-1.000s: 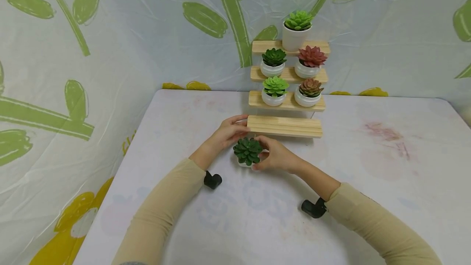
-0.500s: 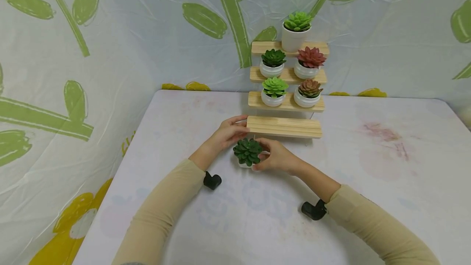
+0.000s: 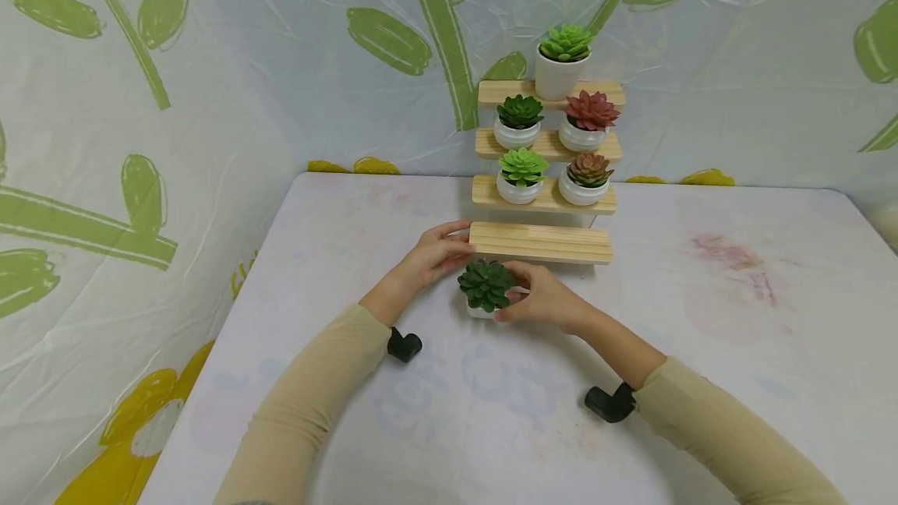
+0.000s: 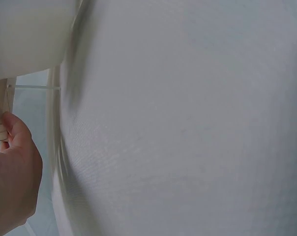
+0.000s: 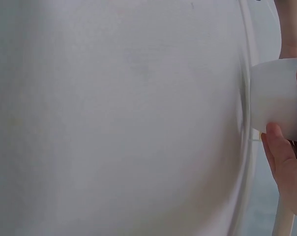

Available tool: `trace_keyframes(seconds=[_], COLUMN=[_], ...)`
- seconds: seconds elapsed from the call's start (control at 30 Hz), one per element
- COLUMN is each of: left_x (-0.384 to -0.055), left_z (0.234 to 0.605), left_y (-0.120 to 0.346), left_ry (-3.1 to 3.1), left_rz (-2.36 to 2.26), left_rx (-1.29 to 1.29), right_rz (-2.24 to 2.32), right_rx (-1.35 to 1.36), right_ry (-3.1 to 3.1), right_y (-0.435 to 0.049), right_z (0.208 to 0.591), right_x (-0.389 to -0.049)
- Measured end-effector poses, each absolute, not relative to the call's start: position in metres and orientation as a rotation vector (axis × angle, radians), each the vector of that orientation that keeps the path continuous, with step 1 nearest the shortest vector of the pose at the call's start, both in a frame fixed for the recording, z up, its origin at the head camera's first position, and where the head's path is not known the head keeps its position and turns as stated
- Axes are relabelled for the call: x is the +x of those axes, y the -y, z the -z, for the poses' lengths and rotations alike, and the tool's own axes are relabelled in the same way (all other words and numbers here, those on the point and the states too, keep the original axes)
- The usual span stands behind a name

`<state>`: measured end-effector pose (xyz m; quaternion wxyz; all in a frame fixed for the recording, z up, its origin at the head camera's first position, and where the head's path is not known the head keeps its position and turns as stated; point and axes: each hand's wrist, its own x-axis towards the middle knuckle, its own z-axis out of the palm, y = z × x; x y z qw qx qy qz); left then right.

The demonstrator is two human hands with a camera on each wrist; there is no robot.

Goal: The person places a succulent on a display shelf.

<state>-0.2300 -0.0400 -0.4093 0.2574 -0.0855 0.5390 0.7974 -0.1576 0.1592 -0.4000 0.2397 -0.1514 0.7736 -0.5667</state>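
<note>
My right hand (image 3: pixel 547 298) holds a dark green potted succulent (image 3: pixel 486 284) by the right side of its white pot, just in front of a tiered wooden plant stand. In the right wrist view, thumb and fingers lie around the white pot (image 5: pixel 274 98). At the left end of the stand's lowest shelf (image 3: pixel 540 244) is my left hand (image 3: pixel 428 257). The left wrist view shows that hand (image 4: pixel 18 177) pinching the end of the wooden board (image 4: pixel 0 118). Part of the right fingers is hidden behind the succulent.
Higher shelves carry a light green succulent in a tall pot (image 3: pixel 559 72), a dark green one (image 3: pixel 519 119), a red one (image 3: pixel 589 119), a bright green one (image 3: pixel 521 174) and a brownish one (image 3: pixel 585 178). A patterned curtain (image 3: pixel 245 61) hangs behind the white table (image 3: pixel 463 427).
My right hand has moved slightly right with the dark green succulent over the last half second. My left hand stays at the shelf's end.
</note>
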Motion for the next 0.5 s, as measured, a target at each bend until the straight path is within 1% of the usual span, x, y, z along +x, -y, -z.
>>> trace_keyframes(seconds=[0.33,0.5], left_x=[-0.230,-0.231], left_z=[0.411,0.412], left_y=[0.040,0.040], left_ry=[-1.509,-1.483], left_rz=[-2.143,-2.167], left_rx=[-0.237,-0.231], right_rz=[1.586,1.585], right_rx=[-0.389,-0.323], right_ry=[-2.126,-2.152], right_y=[-0.175,-0.185], right_z=[0.392,0.385], right_x=[-0.158,-0.159])
